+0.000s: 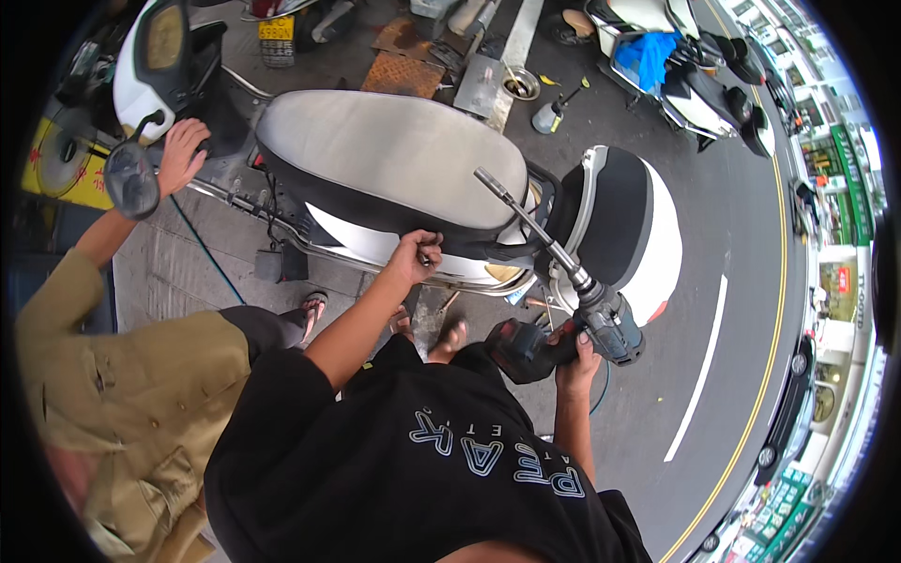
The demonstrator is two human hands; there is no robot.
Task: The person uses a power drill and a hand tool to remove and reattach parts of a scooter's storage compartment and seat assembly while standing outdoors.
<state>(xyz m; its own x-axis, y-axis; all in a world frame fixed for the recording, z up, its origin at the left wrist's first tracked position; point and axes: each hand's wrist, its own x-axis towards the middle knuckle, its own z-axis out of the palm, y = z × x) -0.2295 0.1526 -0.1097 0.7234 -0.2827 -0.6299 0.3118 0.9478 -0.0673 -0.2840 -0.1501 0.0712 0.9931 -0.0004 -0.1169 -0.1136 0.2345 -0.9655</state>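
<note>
Nearest the camera, a black shirt (450, 497) bears large pale lettering across its front. Just past it, the right hand (582, 358) is wrapped around the handle of a power drill (615, 328), probably for steady control; its long metal shaft (532, 225) points up and to the left, across the view of the seat's (394, 155) rear. Any label on the drill is too small to read. At the seat's lower edge, the left hand (413, 258) has curled fingers, perhaps bracing; I cannot tell whether they pinch something. The scooter (347, 233) stands crosswise ahead, its rear box (662, 239) to the right. Near its mirror (131, 183) is a co-worker's hand (183, 155), maybe steadying it. Farther off are a squirt bottle (544, 118) and a yellow plate (276, 30) with dark characters; distant green shop signs (849, 178) carry pale writing.
</note>
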